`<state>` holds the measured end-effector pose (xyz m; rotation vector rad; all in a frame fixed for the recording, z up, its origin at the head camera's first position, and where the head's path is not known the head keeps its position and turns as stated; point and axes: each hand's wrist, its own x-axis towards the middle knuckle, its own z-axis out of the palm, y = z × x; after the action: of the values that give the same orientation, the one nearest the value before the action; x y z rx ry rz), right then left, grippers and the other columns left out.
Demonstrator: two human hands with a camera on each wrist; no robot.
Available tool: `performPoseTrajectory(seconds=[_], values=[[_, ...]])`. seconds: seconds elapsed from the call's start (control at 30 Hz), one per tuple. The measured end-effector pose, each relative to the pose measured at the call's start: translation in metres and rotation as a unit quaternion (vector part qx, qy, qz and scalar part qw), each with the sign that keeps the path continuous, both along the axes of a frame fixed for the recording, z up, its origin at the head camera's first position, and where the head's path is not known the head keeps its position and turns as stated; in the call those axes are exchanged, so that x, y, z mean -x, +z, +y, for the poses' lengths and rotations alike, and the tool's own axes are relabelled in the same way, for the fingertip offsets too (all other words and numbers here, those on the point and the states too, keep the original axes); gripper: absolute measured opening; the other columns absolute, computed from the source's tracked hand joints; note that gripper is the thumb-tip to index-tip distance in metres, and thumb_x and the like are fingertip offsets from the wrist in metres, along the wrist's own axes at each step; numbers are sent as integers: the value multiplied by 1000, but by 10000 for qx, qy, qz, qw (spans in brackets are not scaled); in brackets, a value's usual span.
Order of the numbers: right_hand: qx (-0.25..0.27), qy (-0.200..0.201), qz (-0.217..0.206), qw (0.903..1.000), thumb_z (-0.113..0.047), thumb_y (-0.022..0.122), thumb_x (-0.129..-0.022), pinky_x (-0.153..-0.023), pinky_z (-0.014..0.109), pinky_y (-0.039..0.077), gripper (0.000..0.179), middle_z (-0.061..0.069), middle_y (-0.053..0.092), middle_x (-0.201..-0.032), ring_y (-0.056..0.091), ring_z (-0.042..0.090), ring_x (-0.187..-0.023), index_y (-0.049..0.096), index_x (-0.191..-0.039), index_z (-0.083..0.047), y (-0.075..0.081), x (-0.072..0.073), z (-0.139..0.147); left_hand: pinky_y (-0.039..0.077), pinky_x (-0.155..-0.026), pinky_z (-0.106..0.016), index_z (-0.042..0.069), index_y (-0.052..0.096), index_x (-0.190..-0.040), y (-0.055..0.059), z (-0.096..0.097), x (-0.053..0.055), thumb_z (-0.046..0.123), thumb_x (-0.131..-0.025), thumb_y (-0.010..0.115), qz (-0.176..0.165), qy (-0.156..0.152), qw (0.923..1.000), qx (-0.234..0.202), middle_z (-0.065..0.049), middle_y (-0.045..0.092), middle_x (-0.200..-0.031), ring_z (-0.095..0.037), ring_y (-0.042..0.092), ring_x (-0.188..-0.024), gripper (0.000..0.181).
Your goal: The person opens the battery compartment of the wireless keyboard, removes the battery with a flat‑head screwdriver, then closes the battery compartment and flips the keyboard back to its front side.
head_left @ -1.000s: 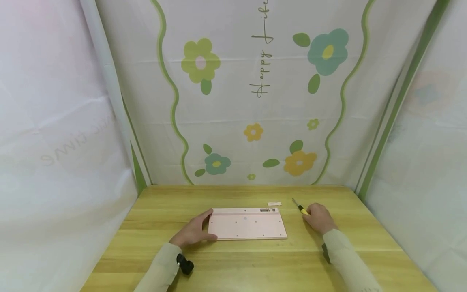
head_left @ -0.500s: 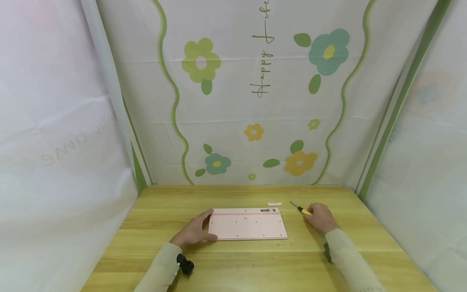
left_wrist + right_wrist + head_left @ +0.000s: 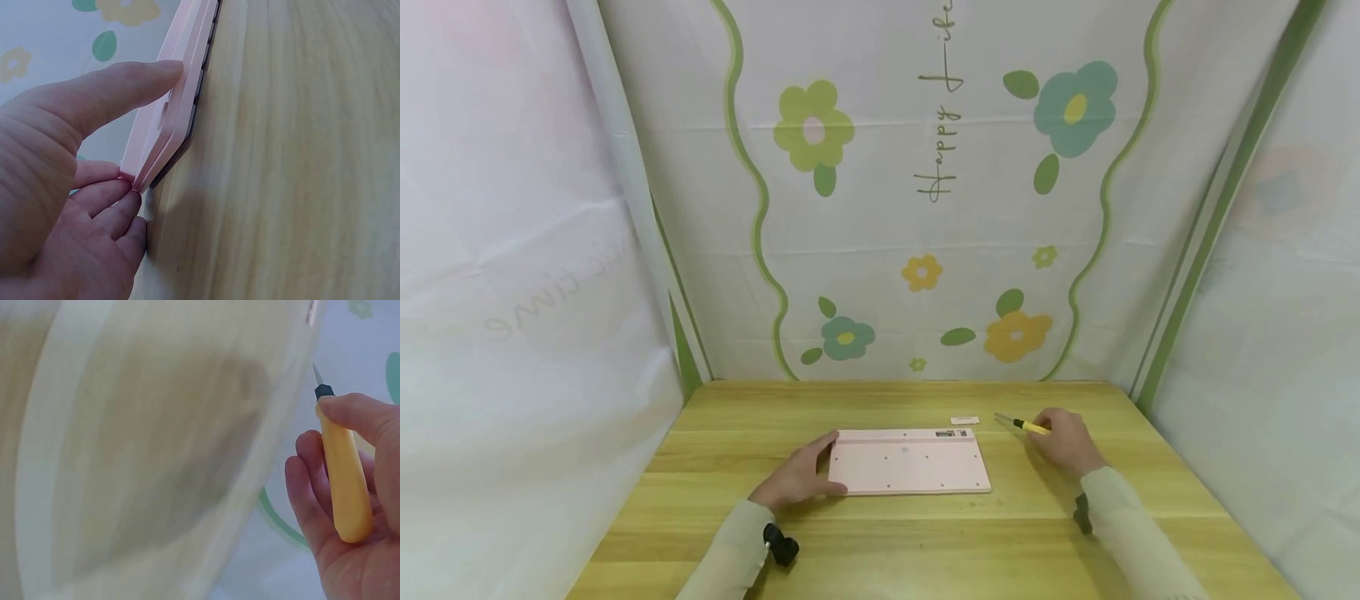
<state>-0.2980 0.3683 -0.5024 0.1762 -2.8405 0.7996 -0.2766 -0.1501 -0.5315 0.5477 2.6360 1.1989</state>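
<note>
A pink keyboard (image 3: pixel 907 461) lies face down on the wooden table (image 3: pixel 925 533), its underside up. My left hand (image 3: pixel 797 477) holds its left end, thumb on top and fingers at the near corner; the left wrist view shows the pink edge (image 3: pixel 178 106) between thumb and fingers. My right hand (image 3: pixel 1063 440) grips a yellow-handled screwdriver (image 3: pixel 1028 427), right of the keyboard, its metal tip pointing left. In the right wrist view the yellow handle (image 3: pixel 342 481) lies across my curled fingers.
A small white label-like piece (image 3: pixel 964 421) lies just behind the keyboard's far right corner. Floral cloth (image 3: pixel 925 208) walls the table at the back and both sides.
My right hand has lifted the screwdriver slightly and shifted a little right; its shaft now lies flatter, pointing left. The left hand and keyboard have not moved.
</note>
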Motion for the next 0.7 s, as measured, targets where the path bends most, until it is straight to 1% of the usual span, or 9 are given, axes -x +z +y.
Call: performPoseTrajectory(seconds=[0.17,0.3,0.4,0.5,0.7], values=[[-117,194,176,9996,-11,80,-90,-64,28,54,11,10,76,-89,64,16,-74,76,-94,-2,13,-1,-2,30,-129,-60,9,30,-167,0,1,-1,38,-84,91,-32,31,10000,-14,-16,31,-173,-41,29,-161,107],[-167,556,413,9975,-9,82,-89,-65,27,57,10,11,78,-89,68,17,-75,77,-93,-1,25,-3,-7,30,-129,-60,8,31,-167,1,1,-2,36,-84,91,-13,34,10000,-25,-16,31,-173,-42,30,-160,106],[-312,800,533,9949,-11,82,-89,-68,29,59,10,9,79,-89,71,16,-77,78,-92,-3,35,-5,-12,30,-129,-60,8,31,-167,1,1,-2,36,-84,91,5,38,10000,-11,-16,31,-173,-42,30,-160,106],[-427,905,479,9938,-12,83,-89,-70,30,59,9,6,79,-89,69,13,-77,78,-92,-5,45,-5,-20,30,-129,-60,8,31,-167,1,1,-2,37,-84,91,9,45,10000,3,-16,31,-173,-42,30,-160,106],[-638,1183,185,9908,-12,83,-90,-70,29,58,6,1,76,-90,66,9,-78,77,-92,-9,62,-9,-37,30,-129,-60,9,31,-167,0,2,-2,39,-84,91,12,37,10000,28,-15,31,-174,-41,29,-161,107]])
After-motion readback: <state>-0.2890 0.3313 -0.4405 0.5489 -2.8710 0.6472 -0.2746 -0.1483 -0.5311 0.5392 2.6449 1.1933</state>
